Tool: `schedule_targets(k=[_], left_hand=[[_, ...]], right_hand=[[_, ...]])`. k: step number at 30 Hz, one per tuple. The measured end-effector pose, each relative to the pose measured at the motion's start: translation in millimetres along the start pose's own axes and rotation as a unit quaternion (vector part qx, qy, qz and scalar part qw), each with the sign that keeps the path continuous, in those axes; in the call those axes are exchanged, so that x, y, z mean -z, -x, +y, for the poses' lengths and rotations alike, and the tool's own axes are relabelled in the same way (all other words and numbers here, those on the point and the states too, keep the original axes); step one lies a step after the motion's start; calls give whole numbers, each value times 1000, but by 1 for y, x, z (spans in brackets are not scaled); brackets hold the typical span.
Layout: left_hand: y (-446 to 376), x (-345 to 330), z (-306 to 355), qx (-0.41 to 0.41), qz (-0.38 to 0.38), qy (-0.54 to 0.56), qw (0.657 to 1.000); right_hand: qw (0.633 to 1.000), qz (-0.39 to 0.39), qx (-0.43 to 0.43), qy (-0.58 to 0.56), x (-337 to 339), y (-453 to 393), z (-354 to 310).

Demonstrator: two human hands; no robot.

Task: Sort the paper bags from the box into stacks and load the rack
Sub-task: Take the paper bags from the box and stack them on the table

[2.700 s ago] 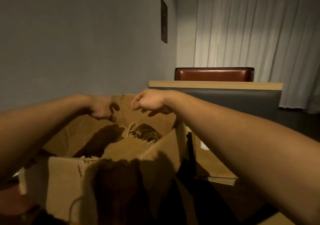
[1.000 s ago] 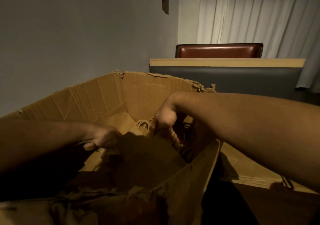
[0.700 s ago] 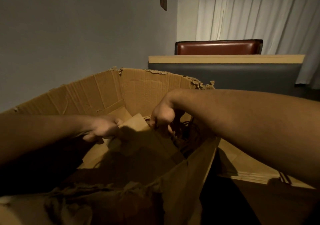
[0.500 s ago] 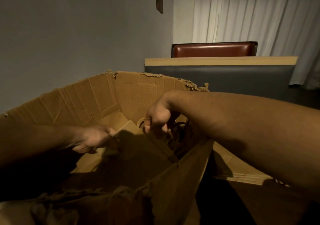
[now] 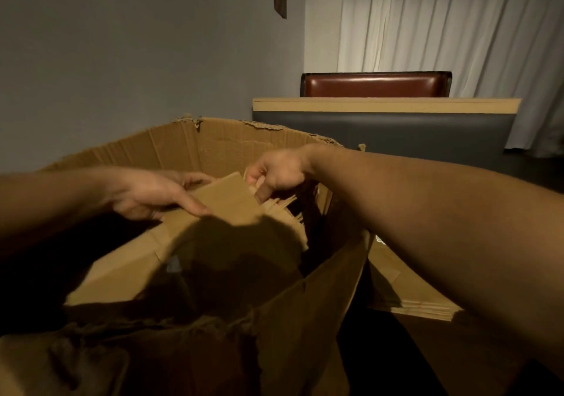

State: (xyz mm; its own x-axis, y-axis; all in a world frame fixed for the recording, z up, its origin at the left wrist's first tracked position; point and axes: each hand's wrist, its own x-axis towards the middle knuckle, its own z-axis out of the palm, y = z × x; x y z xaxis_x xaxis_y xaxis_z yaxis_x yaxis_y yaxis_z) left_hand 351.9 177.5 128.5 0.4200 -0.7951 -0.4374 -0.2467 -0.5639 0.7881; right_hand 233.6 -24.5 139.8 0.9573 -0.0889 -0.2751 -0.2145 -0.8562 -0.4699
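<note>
Your left hand (image 5: 152,194) gripped left edge of flat paper bag bundle (image 5: 213,221), thumb laid along top, fingers behind. Your right hand (image 5: 274,176) pinched bundle's far right corner, fingers curled round it. Bundle sat tilted inside torn cardboard box (image 5: 232,148), far end raised near rim, near end in shadow. Loose bag edges fanned out just below your right hand. Second stack of flat bags (image 5: 409,298) lay outside box, to its right.
</note>
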Motion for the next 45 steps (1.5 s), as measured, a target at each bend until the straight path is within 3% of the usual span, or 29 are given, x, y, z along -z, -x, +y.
schedule_targets(k=[3,6,8,12,14,17,19,24,26,28,30,31,33,34,35,38,39,41,45], left_hand=[[24,14,22,-11,-18,-77,997],[52,24,42,-45,43,-90,994],[61,22,45,-58,59,-73,994],[53,-5,-9,37,26,-134,990],[50,-16,-25,75,35,-145,986],[55,-24,-23,66,23,-123,990],[62,-28,-16,45,0,-96,994],[70,-29,0,37,-66,-29,997],[71,-37,8,34,-77,-58,995],[71,-47,14,25,-38,-142,989],[72,-48,18,-3,35,-207,978],[75,-46,20,-11,68,-224,972],[82,-41,26,-18,130,-237,963],[89,-38,28,-19,163,-227,960],[97,-36,31,-22,198,-212,957],[126,-24,36,-53,304,-119,944],[138,-21,40,-73,332,-84,937],[161,-18,48,-119,356,-17,927],[193,-34,71,-259,357,141,886]], right_hand=[[989,119,47,-75,6,11,-7],[966,195,102,-138,11,24,-25],[967,183,105,-139,12,34,-32],[999,19,31,-13,-14,45,-36],[1000,-8,7,-2,-25,48,-38],[999,-31,-12,-2,-27,55,-35],[1000,-21,0,-8,-26,61,-31],[976,150,95,-124,-17,75,-30],[977,149,103,-111,-17,76,-34],[988,113,83,-71,-19,78,-38],[988,129,77,-39,-21,81,-40],[980,184,81,-13,-20,84,-42],[929,355,90,46,-18,90,-45],[914,395,88,33,-17,96,-47],[920,384,81,1,-15,100,-49],[977,208,29,-26,-20,113,-61],[983,183,16,-21,-22,114,-63],[973,222,26,-53,-20,116,-67],[905,408,50,-110,17,142,-79]])
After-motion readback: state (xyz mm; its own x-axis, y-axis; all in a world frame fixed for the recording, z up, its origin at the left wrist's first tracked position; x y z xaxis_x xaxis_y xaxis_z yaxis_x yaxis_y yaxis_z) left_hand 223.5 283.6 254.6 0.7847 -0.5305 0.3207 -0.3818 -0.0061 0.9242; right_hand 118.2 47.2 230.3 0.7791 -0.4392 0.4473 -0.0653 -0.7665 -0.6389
